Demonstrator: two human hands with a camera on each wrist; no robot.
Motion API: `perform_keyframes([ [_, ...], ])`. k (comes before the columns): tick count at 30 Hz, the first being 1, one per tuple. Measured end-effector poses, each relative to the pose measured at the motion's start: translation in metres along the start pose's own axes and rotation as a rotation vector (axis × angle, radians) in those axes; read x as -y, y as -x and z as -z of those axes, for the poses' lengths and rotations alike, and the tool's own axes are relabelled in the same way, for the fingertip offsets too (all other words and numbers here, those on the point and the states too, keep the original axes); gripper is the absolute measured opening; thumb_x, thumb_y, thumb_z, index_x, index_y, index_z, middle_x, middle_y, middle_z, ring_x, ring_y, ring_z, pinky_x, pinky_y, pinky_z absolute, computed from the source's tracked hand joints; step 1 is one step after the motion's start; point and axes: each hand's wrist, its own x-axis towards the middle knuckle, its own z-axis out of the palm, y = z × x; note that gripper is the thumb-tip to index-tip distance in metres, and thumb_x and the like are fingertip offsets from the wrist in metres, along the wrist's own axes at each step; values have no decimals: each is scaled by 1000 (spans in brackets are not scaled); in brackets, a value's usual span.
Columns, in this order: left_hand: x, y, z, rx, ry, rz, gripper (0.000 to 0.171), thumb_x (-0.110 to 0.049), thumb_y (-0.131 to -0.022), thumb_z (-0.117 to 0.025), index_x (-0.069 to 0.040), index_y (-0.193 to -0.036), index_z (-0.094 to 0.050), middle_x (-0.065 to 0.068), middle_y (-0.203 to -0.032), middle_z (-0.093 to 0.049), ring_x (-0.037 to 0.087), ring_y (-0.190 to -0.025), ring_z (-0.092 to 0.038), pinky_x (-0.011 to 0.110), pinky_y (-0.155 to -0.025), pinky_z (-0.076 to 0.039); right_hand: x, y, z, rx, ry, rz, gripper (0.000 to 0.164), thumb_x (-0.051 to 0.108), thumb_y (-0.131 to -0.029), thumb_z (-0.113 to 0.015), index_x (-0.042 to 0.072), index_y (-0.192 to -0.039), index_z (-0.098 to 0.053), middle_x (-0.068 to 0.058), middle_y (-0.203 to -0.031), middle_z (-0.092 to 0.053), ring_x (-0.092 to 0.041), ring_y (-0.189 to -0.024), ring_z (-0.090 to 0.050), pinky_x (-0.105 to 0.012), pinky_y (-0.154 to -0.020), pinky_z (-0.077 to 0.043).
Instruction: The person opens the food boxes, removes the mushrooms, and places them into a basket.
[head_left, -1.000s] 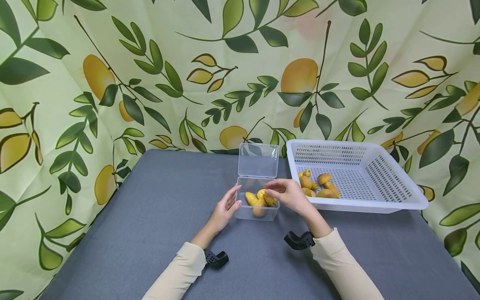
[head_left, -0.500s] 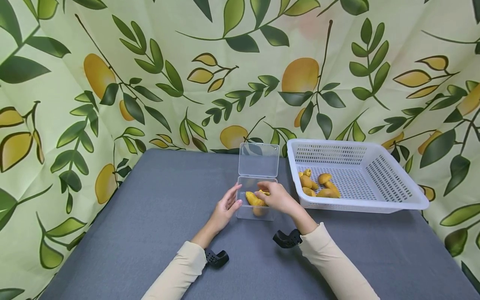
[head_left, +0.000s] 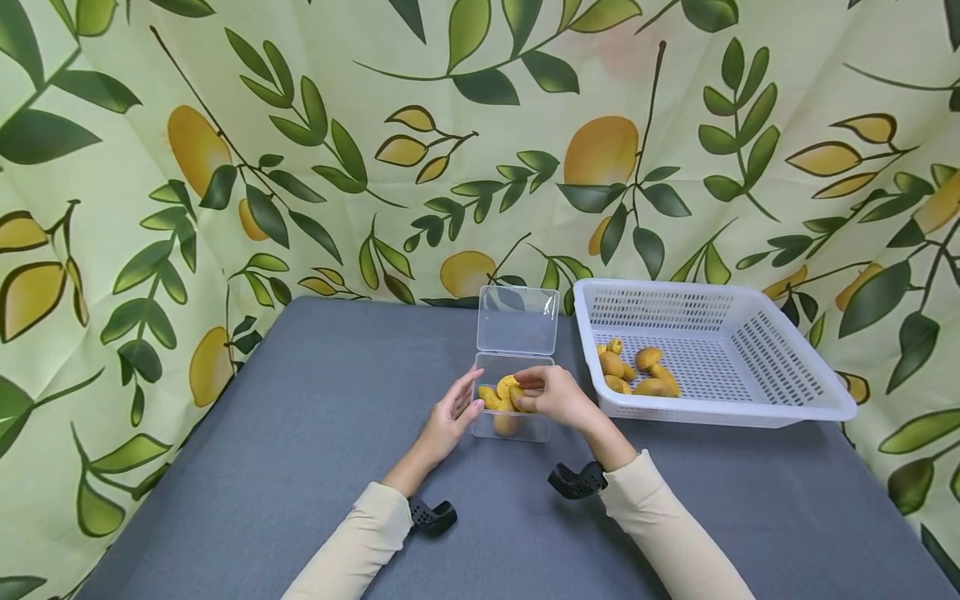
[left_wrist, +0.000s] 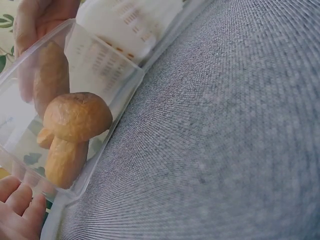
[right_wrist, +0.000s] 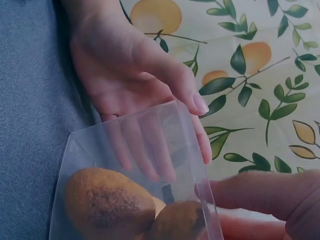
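Note:
A clear plastic box (head_left: pixel 525 429) with its lid (head_left: pixel 517 321) raised stands on the table, holding several yellow-brown mushrooms (head_left: pixel 506 421). My left hand (head_left: pixel 450 417) rests its fingers along the box's left side, with the thumb at the near left corner. Over the box's right part, my right hand (head_left: pixel 555 396) reaches in and pinches a mushroom (head_left: pixel 517 393) between thumb and fingers. In the left wrist view, one large mushroom (left_wrist: pixel 75 117) shows its round cap and thick stem through the clear wall. Seen from the right wrist, a broad brown cap (right_wrist: pixel 107 202) lies against the wall.
To the right of the box is a white perforated basket (head_left: pixel 750 408) with several more mushrooms (head_left: pixel 652 383) in its near left corner. Grey cloth (head_left: pixel 360 375) covers the table. Behind hangs a leaf-and-fruit patterned curtain (head_left: pixel 525 125).
My right hand has moved left and deeper into the box. The mushrooms inside have shifted left and bunched together. My left hand has stayed at the box's side.

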Motion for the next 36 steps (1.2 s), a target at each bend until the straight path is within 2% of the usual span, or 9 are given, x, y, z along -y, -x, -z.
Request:
perform_keyframes([
  [5, 7, 0, 1, 2, 2, -4, 47, -10, -94, -49, -8, -139, -37, 21, -151, -27, 32, -140, -30, 42, -114, -28, -1, 0, 1, 3, 25, 63, 31, 4, -75, -72, -9, -103, -66, -26, -109, -66, -32, -98, -68, -33, -79, -60],
  [10, 7, 0, 1, 0, 21, 3, 47, -10, -94, -49, -7, -139, -37, 21, -152, -27, 32, -140, -29, 42, -115, -27, 2, 1, 0, 37, 84, 109, 24, 4, -77, -70, -4, -100, -69, -20, -102, -70, -28, -96, -67, -39, -82, -58],
  [14, 6, 0, 0, 7, 26, 8, 47, -9, -94, -49, -6, -139, -37, 20, -152, -26, 32, -140, -28, 43, -115, -27, 5, 0, -2, 41, 98, 73, 29, 6, -78, -70, -3, -105, -68, -19, -108, -69, -31, -104, -64, -45, -90, -54],
  [18, 5, 0, 0, 7, 13, 8, 47, -9, -94, -48, -8, -140, -36, 19, -152, -26, 32, -140, -29, 43, -115, -28, 5, 1, -4, -10, 84, 32, 32, 10, -76, -73, -1, -106, -68, -17, -112, -68, -33, -111, -62, -49, -96, -51],
  [26, 7, 0, 1, 11, -9, 44, 47, -13, -95, -49, -12, -140, -36, 16, -153, -26, 29, -141, -29, 41, -116, -28, -1, 4, -5, -60, 44, 61, 31, 9, -75, -72, -1, -105, -68, -17, -109, -69, -32, -106, -64, -45, -91, -55],
  [28, 5, 0, 1, 9, -4, 46, 47, -10, -95, -48, -10, -140, -37, 16, -153, -26, 29, -141, -28, 42, -116, -27, -2, 5, -6, -76, 33, 63, 31, 7, -75, -70, -1, -105, -68, -18, -107, -70, -31, -103, -66, -42, -87, -57],
  [34, -19, 2, 2, 21, 10, 36, 47, -5, -94, -47, 1, -139, -35, 25, -151, -25, 35, -140, -27, 43, -114, -26, -4, 5, -7, -122, 58, 95, 27, 9, -81, -66, -2, -106, -68, -19, -104, -70, -27, -95, -68, -33, -77, -60],
  [36, -22, 3, 2, 25, 12, 35, 48, -4, -94, -47, 3, -139, -34, 26, -151, -24, 35, -140, -27, 44, -114, -26, -4, 5, -8, -129, 55, 98, 27, 9, -83, -65, -3, -107, -68, -20, -104, -70, -27, -94, -69, -32, -74, -60],
])
